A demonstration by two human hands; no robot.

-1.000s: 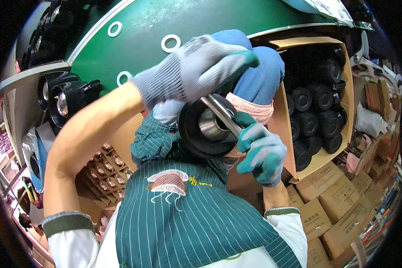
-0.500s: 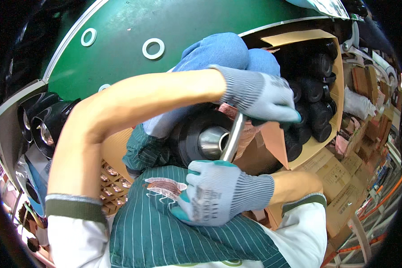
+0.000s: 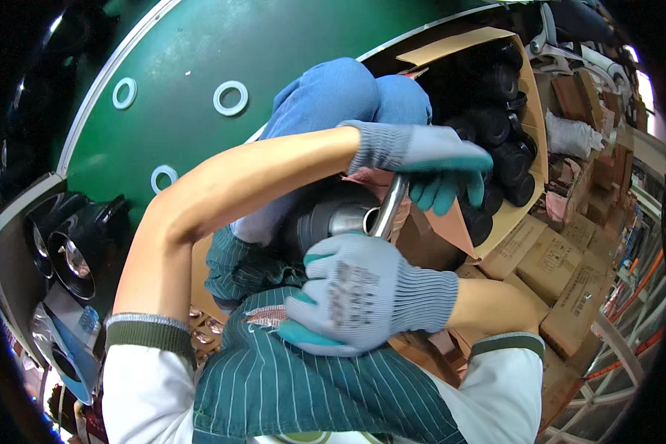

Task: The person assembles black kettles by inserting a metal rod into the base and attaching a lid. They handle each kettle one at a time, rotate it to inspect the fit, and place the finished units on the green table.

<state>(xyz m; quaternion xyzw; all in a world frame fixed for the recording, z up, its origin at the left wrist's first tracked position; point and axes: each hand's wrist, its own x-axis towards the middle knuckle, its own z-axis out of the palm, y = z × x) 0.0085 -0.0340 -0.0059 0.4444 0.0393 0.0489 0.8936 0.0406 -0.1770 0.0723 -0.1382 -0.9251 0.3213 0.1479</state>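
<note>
My right hand (image 3: 355, 296), in a grey glove with teal palm, is closed around the lower end of a shiny metal tube (image 3: 390, 206) in front of my apron; its fingertips are partly hidden. My left hand (image 3: 440, 164), gloved alike, reaches across beyond it, slightly blurred. Its fingers are apart and the teal palm side shows, with the tube's upper end near the heel of the hand. Between my legs sits a black round part (image 3: 296, 229) with a silver metal collar (image 3: 348, 220) at its mouth, right beside the tube.
A cardboard box (image 3: 534, 126) with several black round parts (image 3: 509, 159) stands at the right. Pale rings (image 3: 231, 98) lie on the green surface (image 3: 177, 52). Black housings (image 3: 74, 255) are at the left. Stacked cartons (image 3: 544, 259) fill the right side.
My left hand has opened its fingers and turned, showing its teal palm side. The right hand has shifted slightly up with the tube. The whole view has swung a little.
</note>
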